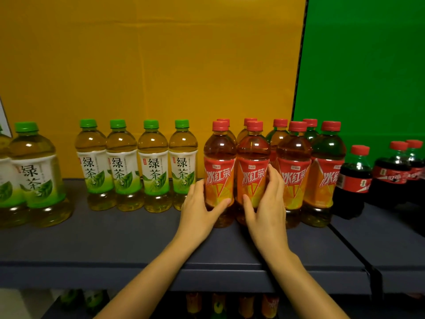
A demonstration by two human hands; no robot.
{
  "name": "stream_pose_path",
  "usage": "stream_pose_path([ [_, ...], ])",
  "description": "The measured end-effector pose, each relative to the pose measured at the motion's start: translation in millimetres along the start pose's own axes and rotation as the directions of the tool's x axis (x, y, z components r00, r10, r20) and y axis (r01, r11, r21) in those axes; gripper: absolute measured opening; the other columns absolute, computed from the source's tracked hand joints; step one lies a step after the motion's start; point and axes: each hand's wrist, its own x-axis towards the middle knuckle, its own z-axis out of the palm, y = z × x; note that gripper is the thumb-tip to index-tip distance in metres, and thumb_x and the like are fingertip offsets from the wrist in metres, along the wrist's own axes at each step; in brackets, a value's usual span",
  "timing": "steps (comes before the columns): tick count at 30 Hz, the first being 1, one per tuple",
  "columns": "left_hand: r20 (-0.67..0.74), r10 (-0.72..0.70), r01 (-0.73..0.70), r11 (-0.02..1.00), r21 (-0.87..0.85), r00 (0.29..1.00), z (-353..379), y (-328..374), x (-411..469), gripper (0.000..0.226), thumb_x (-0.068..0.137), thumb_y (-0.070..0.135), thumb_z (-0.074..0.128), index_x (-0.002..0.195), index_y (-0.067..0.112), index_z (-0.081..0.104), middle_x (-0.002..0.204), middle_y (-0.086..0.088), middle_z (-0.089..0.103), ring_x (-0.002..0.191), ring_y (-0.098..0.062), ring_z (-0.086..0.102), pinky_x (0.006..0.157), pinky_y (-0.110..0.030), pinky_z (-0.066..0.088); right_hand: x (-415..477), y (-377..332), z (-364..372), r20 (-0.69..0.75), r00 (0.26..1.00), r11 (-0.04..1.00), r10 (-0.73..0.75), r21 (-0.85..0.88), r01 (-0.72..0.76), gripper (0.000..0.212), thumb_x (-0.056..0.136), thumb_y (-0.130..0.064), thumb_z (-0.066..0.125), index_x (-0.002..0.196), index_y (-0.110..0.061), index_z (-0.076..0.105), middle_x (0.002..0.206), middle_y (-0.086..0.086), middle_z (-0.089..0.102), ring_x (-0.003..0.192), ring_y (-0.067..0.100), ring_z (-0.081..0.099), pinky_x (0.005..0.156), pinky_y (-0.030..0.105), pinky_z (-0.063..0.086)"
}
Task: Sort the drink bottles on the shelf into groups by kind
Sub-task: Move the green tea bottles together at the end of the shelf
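Several green-capped green tea bottles [122,166] stand in a row at the left of the dark shelf [115,236], with two more [36,176] at the far left. Red-capped iced tea bottles fill the middle in two rows. My left hand [200,208] grips the front iced tea bottle [218,162] on its left side. My right hand [266,203] wraps around the neighbouring iced tea bottle [251,162]. Both bottles stand upright on the shelf, touching each other. Cola bottles [355,178] stand at the right.
A yellow panel [149,65] backs the left and middle of the shelf, a green panel [363,65] the right. A seam [349,247] splits the shelf near the right. More bottles [232,305] show on a lower shelf below the front edge.
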Motion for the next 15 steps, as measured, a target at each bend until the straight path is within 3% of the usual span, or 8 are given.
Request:
stream_pose_path([
  [6,-0.004,-0.006,0.006,1.000,0.027,1.000,3.3,2.2,1.9,0.062,0.073,0.046,0.071,0.124,0.019,0.049,0.115,0.003,0.056,0.105,-0.012,0.056,0.089,-0.039,0.051,0.3,2.6,3.5,0.024,0.999,1.000,0.023,0.018,-0.024,0.076,0.089,-0.009,0.056,0.147,-0.009,0.007,0.154,0.009,0.018,0.142,0.018,0.017,0.110,0.020,0.014],
  [10,0.004,-0.010,0.010,0.997,0.073,1.000,-0.5,7.3,-5.7,0.077,0.066,0.070,0.056,0.129,0.027,0.046,0.119,0.012,0.053,0.111,-0.004,0.052,0.094,-0.027,0.046,0.7,2.7,2.2,0.034,0.999,0.996,-0.019,0.092,0.016,0.084,0.089,-0.008,0.056,0.146,-0.017,-0.005,0.156,0.002,0.005,0.144,0.013,0.005,0.110,0.004,-0.001],
  [12,-0.062,-0.013,0.019,0.994,0.104,0.998,-9.4,7.9,-8.3,0.071,0.071,0.070,0.056,0.125,0.024,0.050,0.117,0.013,0.052,0.110,-0.002,0.049,0.092,-0.019,0.040,0.8,1.1,-0.1,0.004,0.996,0.990,-0.087,0.112,0.086,0.080,0.088,-0.007,0.056,0.148,-0.015,0.002,0.156,0.001,0.005,0.144,0.011,0.004,0.113,0.009,0.001],
  [15,-0.237,-0.001,0.035,0.989,0.141,0.972,-30.7,-0.3,-8.9,0.055,0.075,0.060,0.052,0.111,0.019,0.057,0.108,0.008,0.053,0.105,-0.007,0.051,0.084,-0.009,0.036,0.7,-3.9,-4.6,-0.035,0.982,0.967,-0.187,0.170,0.190,0.064,0.087,-0.010,0.053,0.144,-0.011,0.023,0.151,0.000,0.021,0.142,0.010,0.017,0.116,0.017,0.014],
])
